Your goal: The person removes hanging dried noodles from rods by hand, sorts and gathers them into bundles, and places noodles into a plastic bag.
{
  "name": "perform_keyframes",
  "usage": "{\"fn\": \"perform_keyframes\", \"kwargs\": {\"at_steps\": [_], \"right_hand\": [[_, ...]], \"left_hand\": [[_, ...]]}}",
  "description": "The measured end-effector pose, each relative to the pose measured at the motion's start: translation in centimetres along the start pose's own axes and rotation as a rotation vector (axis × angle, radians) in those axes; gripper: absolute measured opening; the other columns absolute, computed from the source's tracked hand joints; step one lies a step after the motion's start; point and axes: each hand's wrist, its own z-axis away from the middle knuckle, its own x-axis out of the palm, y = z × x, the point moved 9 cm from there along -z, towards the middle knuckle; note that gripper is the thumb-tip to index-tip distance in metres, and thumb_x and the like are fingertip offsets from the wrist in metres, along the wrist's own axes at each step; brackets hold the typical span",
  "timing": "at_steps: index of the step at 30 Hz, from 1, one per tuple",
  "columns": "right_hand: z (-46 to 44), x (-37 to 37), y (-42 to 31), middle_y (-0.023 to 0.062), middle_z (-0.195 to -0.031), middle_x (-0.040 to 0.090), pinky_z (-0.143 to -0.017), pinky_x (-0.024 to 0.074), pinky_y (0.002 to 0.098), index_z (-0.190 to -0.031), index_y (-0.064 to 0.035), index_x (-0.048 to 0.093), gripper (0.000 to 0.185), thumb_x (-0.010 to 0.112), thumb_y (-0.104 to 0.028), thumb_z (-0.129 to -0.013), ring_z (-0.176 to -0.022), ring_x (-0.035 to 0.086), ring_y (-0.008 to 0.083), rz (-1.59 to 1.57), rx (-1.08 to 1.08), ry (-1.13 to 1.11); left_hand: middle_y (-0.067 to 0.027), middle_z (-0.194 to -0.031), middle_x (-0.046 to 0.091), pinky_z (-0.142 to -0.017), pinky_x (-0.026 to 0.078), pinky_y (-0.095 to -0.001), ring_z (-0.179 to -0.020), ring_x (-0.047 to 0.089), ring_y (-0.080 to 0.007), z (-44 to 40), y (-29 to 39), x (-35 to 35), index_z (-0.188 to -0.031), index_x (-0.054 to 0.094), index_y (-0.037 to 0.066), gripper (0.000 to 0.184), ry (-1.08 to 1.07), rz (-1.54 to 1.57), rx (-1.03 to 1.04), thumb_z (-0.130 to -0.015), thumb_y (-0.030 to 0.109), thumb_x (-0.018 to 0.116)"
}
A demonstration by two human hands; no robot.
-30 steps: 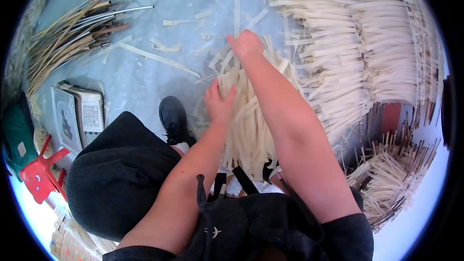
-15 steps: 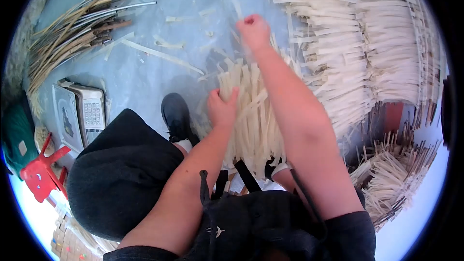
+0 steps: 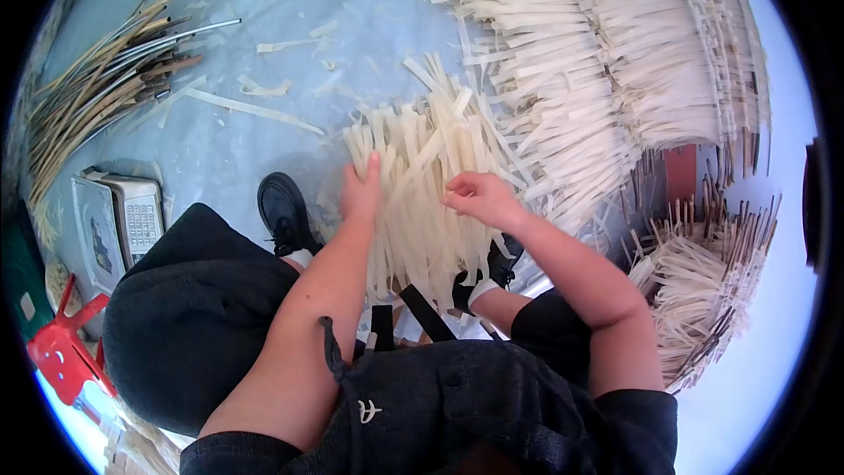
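A thick bundle of pale, flat strips (image 3: 413, 237) lies between my legs, with loose ends sticking out at its far side. My left hand (image 3: 359, 193) rests along the bundle's left edge, its thumb pointing up and apart from the fingers. Over the right part of the bundle, my right hand (image 3: 479, 198) is closed in a pinch with its palm turned inward. A small pale piece shows at its fingertips and seems to be one of the strips; its other end cannot be told from the bundle.
Rows of similar strips (image 3: 571, 79) cover the right side, with a stick-ended heap (image 3: 703, 299) below. At left lie thin canes and rods (image 3: 114, 70), a keypad scale (image 3: 141, 215) and a red stool (image 3: 66, 347). Scraps lie on the pale floor sheet (image 3: 290, 0).
My right hand has come back from beyond the bundle's far end to a pinch over it. My left hand stays at the left edge. The whole view has shifted slightly.
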Motion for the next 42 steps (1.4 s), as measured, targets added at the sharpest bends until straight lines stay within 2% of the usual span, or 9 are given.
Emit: {"fn": "perform_keyframes", "kwargs": {"at_steps": [7, 15, 19, 25, 28, 30, 34, 36, 42], "right_hand": [[-7.2, 2.4, 1.5, 0.0125, -0.077, 0.066, -0.057, 0.0517, 0.0306, -0.087, -0.0001, 0.063, 0.035, 0.065, -0.035, -0.085, -0.064, 0.064, 0.0192, -0.111, 0.246, 0.268], [-3.0, -0.8, -3.1, 0.0100, -0.071, 0.063, -0.060, 0.0478, 0.0442, -0.092, -0.0074, 0.058, 0.026, 0.064, -0.030, -0.082, -0.064, 0.062, 0.0322, 0.120, -0.249, 0.672], [-0.9, -0.7, -3.6, 0.0103, -0.070, 0.063, -0.058, 0.0475, 0.0439, -0.090, -0.0090, 0.059, 0.024, 0.064, -0.031, -0.083, -0.064, 0.062, 0.0320, -0.026, -0.336, 0.622], [-1.6, 2.2, -0.4, 0.0130, -0.078, 0.067, -0.069, 0.0507, 0.0428, -0.096, -0.0112, 0.065, 0.024, 0.062, -0.033, -0.085, -0.075, 0.065, 0.0304, 0.521, -0.128, 0.191], [-1.7, -3.5, 1.5, 0.0159, -0.093, 0.068, -0.083, 0.0499, 0.0433, -0.102, -0.0081, 0.065, 0.033, 0.062, -0.036, -0.085, -0.090, 0.065, 0.0333, 0.066, 0.034, 0.468], [0.4, -7.0, 1.2, 0.0177, -0.102, 0.067, -0.091, 0.0472, 0.0439, -0.107, -0.0043, 0.065, 0.040, 0.059, -0.040, -0.088, -0.099, 0.062, 0.0371, 0.216, -0.379, 1.098], [-1.1, -0.1, -0.7, 0.0190, -0.102, 0.067, -0.091, 0.0467, 0.0447, -0.110, -0.0027, 0.064, 0.048, 0.049, -0.045, -0.093, -0.098, 0.063, 0.0378, 0.418, -0.417, 0.702], [-3.1, -1.5, -3.3, 0.0191, -0.104, 0.067, -0.089, 0.0472, 0.0459, -0.112, -0.0026, 0.063, 0.054, 0.038, -0.047, -0.096, -0.098, 0.063, 0.0372, 0.574, 0.117, 0.182], [-13.5, -8.1, -10.7, 0.0148, -0.113, 0.065, -0.089, 0.0472, 0.0485, -0.119, -0.0110, 0.061, 0.041, 0.040, -0.036, -0.093, -0.100, 0.063, 0.0339, 0.580, -0.267, 0.446]], "left_hand": [[-0.0180, -0.132, 0.052, -0.104, 0.034, -0.0394, -0.124, 0.048, -0.0317, -1.1, -1.0, 2.2, -0.133, 0.042, 0.002, 0.084, -0.143, 0.175, 0.032, -0.084, 0.069, 0.050], [-0.0202, -0.133, 0.050, -0.105, 0.034, -0.0380, -0.124, 0.047, -0.0301, -1.1, -1.2, 3.5, -0.136, 0.038, -0.003, 0.088, -0.206, 0.413, -0.026, -0.085, 0.067, 0.052], [-0.0118, -0.145, 0.039, -0.110, 0.027, -0.0423, -0.133, 0.037, -0.0269, -1.0, -1.3, 4.3, -0.144, 0.029, 0.008, 0.091, -0.366, 0.431, -0.056, -0.085, 0.076, 0.040], [-0.0116, -0.145, 0.041, -0.109, 0.031, -0.0404, -0.131, 0.042, -0.0263, -0.3, -0.1, 5.3, -0.147, 0.030, 0.010, 0.087, -0.529, 0.757, -0.063, -0.088, 0.074, 0.033], [-0.0112, -0.146, 0.041, -0.108, 0.033, -0.0393, -0.130, 0.043, -0.0264, -0.9, -2.2, 4.8, -0.147, 0.032, 0.010, 0.086, -0.358, 0.689, -0.203, -0.090, 0.073, 0.029], [-0.0107, -0.145, 0.042, -0.108, 0.033, -0.0392, -0.130, 0.043, -0.0266, -1.2, -1.6, 5.3, -0.147, 0.032, 0.009, 0.086, -0.388, 0.763, -0.169, -0.090, 0.073, 0.028], [-0.0138, -0.140, 0.048, -0.107, 0.035, -0.0362, -0.128, 0.046, -0.0243, 1.1, 1.0, 3.8, -0.142, 0.040, 0.003, 0.078, -0.350, 0.722, -0.118, -0.096, 0.064, 0.024], [-0.0138, -0.139, 0.048, -0.107, 0.034, -0.0361, -0.128, 0.045, -0.0245, 0.8, 1.0, 3.8, -0.142, 0.039, 0.003, 0.078, -0.368, 0.783, -0.079, -0.096, 0.064, 0.026], [-0.0142, -0.142, 0.044, -0.109, 0.030, -0.0365, -0.131, 0.041, -0.0259, 0.0, -0.2, 3.4, -0.142, 0.038, 0.001, 0.080, -0.188, 0.568, -0.061, -0.095, 0.064, 0.030]]}}
